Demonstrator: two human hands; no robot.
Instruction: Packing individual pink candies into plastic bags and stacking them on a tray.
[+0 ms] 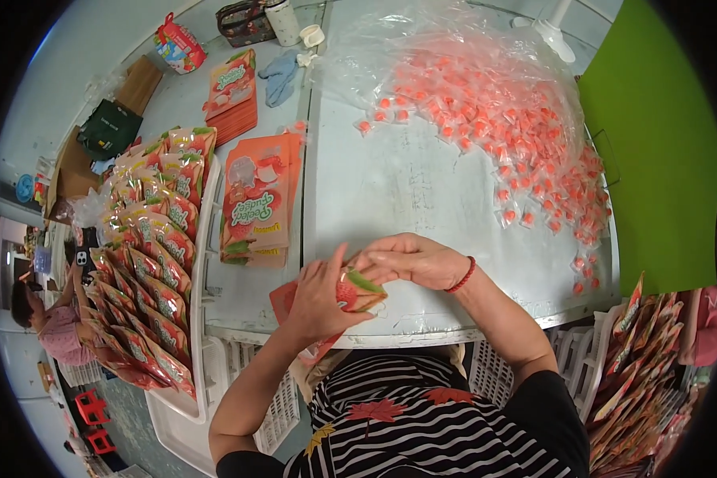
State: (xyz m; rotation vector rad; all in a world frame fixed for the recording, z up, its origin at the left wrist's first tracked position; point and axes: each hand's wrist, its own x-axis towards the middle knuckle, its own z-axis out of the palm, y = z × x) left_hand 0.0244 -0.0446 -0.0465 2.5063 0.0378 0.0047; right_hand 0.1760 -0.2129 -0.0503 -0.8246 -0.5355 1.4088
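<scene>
A red and orange printed pouch (pixel 362 296) with a green corner is held at the table's near edge, tilted toward my body. My left hand (pixel 320 301) is closed around its side, thumb raised. From the right, my right hand (pixel 422 261), with a red bracelet at the wrist, meets the pouch's upper edge. Its fingers are bent together there, and their tips are partly hidden, so what they pinch does not show. Left of my hands lies a stack of flat matching pouches (pixel 253 199). Beyond to the right spreads a heap of small wrapped red pieces (pixel 494 119).
Filled pouches (pixel 155 271) stand in rows in a white crate (pixel 207 319) at the left. More pouches (pixel 637 382) fill a container at lower right. A clear plastic bag (pixel 358 48), blue cloth (pixel 280 80) and another pouch stack (pixel 233 92) lie farther back. A person (pixel 60 327) is at far left.
</scene>
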